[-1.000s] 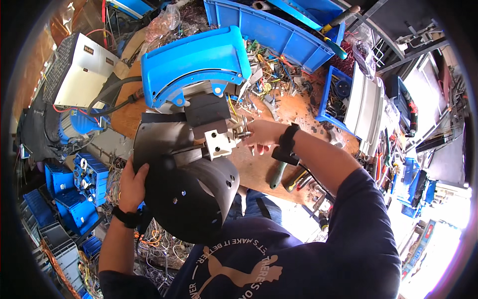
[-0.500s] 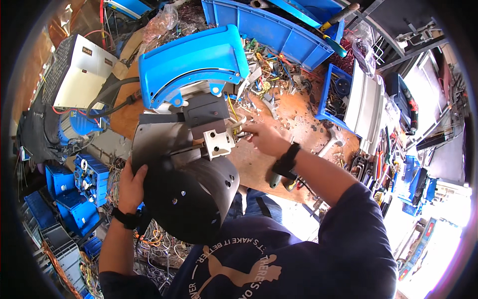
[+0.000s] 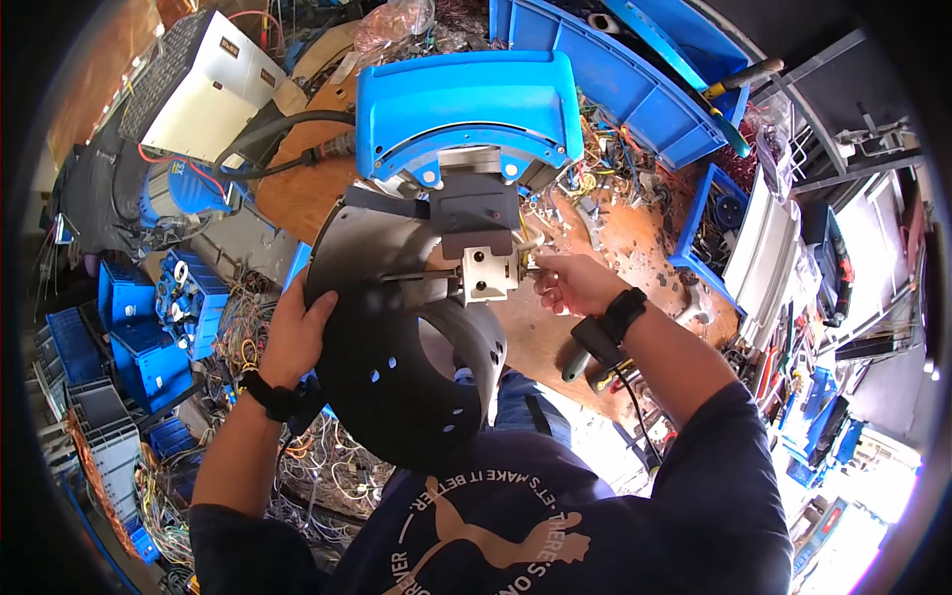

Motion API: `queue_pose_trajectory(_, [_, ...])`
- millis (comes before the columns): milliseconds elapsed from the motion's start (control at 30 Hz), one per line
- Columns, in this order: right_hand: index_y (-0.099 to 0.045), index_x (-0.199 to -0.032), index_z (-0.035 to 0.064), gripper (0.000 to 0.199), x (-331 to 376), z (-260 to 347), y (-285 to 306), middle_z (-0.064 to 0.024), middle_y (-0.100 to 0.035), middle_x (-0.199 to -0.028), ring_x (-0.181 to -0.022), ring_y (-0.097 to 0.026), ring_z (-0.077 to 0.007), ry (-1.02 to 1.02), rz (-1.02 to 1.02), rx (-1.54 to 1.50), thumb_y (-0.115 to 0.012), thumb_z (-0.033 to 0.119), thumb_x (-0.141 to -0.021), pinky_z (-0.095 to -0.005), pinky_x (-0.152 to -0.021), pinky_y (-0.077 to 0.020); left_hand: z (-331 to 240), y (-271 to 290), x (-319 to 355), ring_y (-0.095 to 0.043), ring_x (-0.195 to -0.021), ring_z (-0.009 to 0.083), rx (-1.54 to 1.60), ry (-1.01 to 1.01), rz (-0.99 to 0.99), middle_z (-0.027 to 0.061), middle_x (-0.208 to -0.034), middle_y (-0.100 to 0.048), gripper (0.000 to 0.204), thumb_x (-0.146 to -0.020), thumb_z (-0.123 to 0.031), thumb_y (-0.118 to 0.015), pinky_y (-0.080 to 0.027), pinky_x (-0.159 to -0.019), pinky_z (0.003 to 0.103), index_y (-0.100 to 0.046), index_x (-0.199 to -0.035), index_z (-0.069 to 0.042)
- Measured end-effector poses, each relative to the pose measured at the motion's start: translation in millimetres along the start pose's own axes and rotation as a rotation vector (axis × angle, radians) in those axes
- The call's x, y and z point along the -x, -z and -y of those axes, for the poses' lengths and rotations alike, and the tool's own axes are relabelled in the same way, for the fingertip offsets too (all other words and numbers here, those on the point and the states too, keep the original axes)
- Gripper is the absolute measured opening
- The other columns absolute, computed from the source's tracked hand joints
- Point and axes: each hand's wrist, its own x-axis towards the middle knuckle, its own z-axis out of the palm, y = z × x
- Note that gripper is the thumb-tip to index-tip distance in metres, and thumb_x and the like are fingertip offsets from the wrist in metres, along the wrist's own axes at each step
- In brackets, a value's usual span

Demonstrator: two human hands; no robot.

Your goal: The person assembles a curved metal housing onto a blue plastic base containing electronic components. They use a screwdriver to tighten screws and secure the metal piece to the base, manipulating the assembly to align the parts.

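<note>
A large black sheet-metal drum (image 3: 397, 412) with several bolt holes lies in front of me. My left hand (image 3: 296, 332) is closed on its left edge, thumb on top, the other fingers partly hidden. Above the drum stands a bright blue curved housing (image 3: 466, 89), joined to it by a dark hinged piece (image 3: 474, 210). A white metal block (image 3: 488, 276) with two dark holes sits below that piece. Right beside the block, my right hand (image 3: 573, 283) has its fingers curled around something small at the block's side; the fingers hide most of it.
Cut wires and scraps litter the wooden bench (image 3: 635, 253). A blue crate (image 3: 615, 79) stands behind, with a smaller blue tray (image 3: 709, 218) at the right. A hammer (image 3: 699, 302) lies near the bench's right edge. A thick black cable (image 3: 268, 134) runs left from the housing.
The whole scene has shifted right in the picture. The drum is tilted a little differently, showing light through its holes and an opening. Both hands keep their places on the work.
</note>
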Motion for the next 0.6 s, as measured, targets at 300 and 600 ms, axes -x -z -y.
queue_pose_trajectory(300, [-0.054, -0.092, 0.0072, 0.01, 1.7, 4.9, -0.9, -0.0023, -0.058, -0.074, -0.06, -0.056, -0.0135, 0.093, -0.002, 0.236, -0.055, 0.017, -0.088, -0.0265, -0.049, -0.0436, -3.8, 1.3, 1.5, -0.053, -0.112, 0.0292, -0.066, -0.011, 0.003, 0.0212, -0.119, -0.056, 0.046, -0.084, -0.009, -0.053, -0.036, -0.098, 0.034, -0.043, -0.126, 0.007])
queue_pose_trajectory(600, [-0.056, -0.092, 0.0084, 0.016, -11.7, 0.1, -11.8, -0.0034, -0.056, -0.069, -0.053, -0.054, -0.0143, -0.008, -0.091, -0.221, -0.054, 0.024, -0.09, -0.0265, -0.044, -0.041, 10.1, 0.8, 0.4, -0.058, -0.101, 0.0243, -0.109, -0.109, -0.05, 0.0164, -0.109, -0.061, 0.041, -0.085, -0.012, -0.054, -0.042, -0.089, 0.033, -0.048, -0.122, 0.003])
